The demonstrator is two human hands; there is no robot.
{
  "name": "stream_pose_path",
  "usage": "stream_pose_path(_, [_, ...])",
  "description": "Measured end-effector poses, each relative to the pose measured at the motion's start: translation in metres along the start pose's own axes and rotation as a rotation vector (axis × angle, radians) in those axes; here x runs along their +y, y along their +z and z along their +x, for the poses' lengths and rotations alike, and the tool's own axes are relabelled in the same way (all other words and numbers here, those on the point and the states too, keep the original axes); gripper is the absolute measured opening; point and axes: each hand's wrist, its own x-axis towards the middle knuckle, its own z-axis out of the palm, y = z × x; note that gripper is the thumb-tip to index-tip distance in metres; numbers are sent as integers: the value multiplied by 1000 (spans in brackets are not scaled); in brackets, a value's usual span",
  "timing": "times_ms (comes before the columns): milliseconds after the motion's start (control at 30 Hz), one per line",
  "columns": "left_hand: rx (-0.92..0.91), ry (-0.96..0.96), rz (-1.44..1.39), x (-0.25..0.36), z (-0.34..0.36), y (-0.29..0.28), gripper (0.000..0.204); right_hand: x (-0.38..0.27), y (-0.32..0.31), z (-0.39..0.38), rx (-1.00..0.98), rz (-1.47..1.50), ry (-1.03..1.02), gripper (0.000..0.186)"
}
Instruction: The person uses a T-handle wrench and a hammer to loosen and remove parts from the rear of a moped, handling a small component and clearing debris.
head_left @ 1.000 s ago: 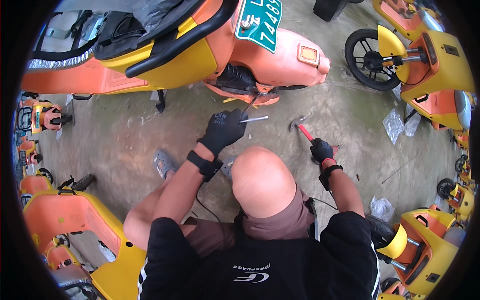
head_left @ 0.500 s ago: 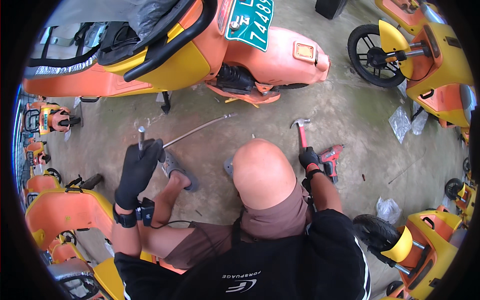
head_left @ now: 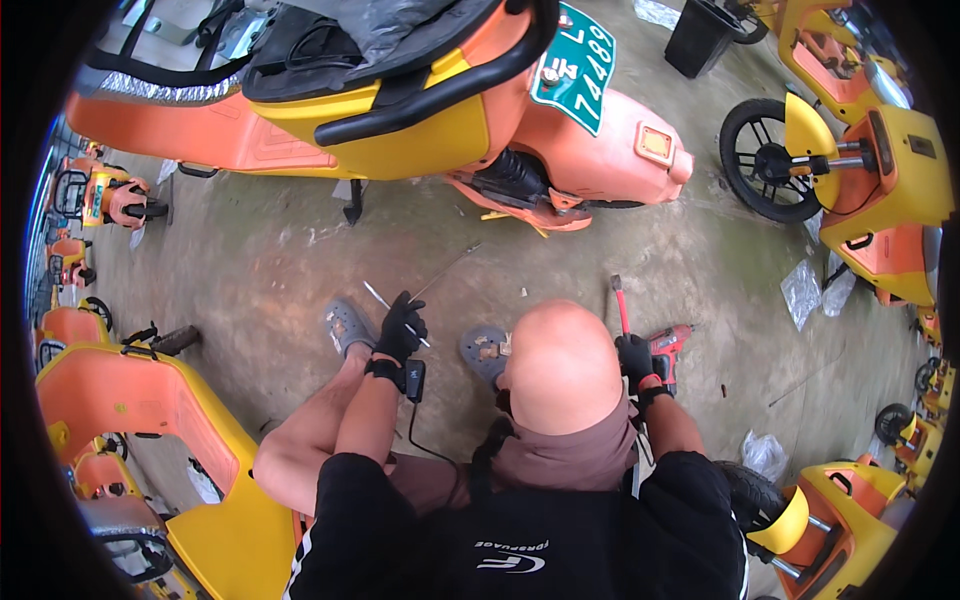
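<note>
My left hand, in a black glove, is closed round a metal T-handle wrench. Its crossbar sticks out on both sides of the fist, and its long thin shaft points away to the far right. A hammer with a red handle is gripped in my black-gloved right hand, head end pointing away from me. Just right of that hand, a red cordless drill lies on the floor. My knee rises between the two hands.
An orange and yellow scooter stands across the far side. More scooters line the right, and another scooter body is close at left. Plastic bags lie on the concrete floor. A black bin stands far back.
My left hand has swung right and turned with the T-handle wrench, away from the left edge. The hammer's head has turned in my right hand. The whole view has shifted slightly.
</note>
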Motion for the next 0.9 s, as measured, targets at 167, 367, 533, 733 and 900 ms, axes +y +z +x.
stream_pose_path(167, [-12, 195, -203, -32, 39, 0, 11, 35, -29, 19, 159, -609, -468, 32])
stream_pose_path(367, [31, 476, -14, -17, -3, 24, 4, -22, 49, -33, 336, -512, -680, 36])
stream_pose_path(533, [-258, 601, 688, -3, -20, 62, 15, -215, 86, -26, 90, -564, -1554, 48])
stream_pose_path(733, [222, 682, 803, -47, -10, 35, 28, -309, 191, -14, 235, -913, -1650, 43])
stream_pose_path(900, [304, 528, 777, -53, -2, 65, 29, -317, 201, 12, 195, -832, -1577, 14])
